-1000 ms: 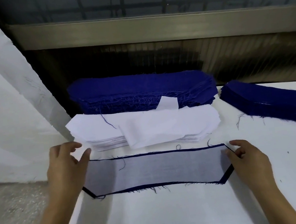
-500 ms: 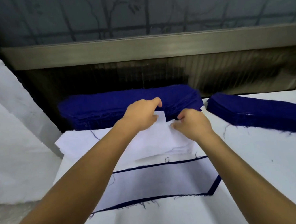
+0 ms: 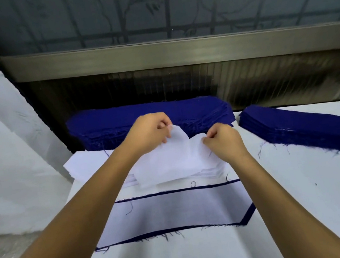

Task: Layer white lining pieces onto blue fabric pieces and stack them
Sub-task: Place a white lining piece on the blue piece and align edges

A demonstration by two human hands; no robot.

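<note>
Both hands have left the flat dark-blue fabric piece topped with white lining (image 3: 176,209) at lower middle and gone up to the pile of cut white lining pieces (image 3: 86,165) at centre frame. The pinched corner stands higher than half a second back.

Left hand (image 3: 147,132): fingers and thumb pinch the raised corner of the top thin white lining sheet (image 3: 170,164). Right hand (image 3: 221,141): fingers curled, pinching the same sheet's far edge just beside.

We judge the sheet very light and limp, apt to cling to the one beneath and to crease. It is best taken at two points on one edge, peeled off and carried taut.

On the layered piece, blue shows only as a border with frayed threads.

Surface: white cloth-covered worktop (image 3: 308,207). A thick stack of dark-blue fabric pieces (image 3: 109,124) sits behind the white pile, and a second blue stack (image 3: 309,125) lies at right.

Beyond are a metal window ledge (image 3: 175,50) and frosted glass with a branch pattern (image 3: 81,14). A white wall (image 3: 3,153) stands at left.
</note>
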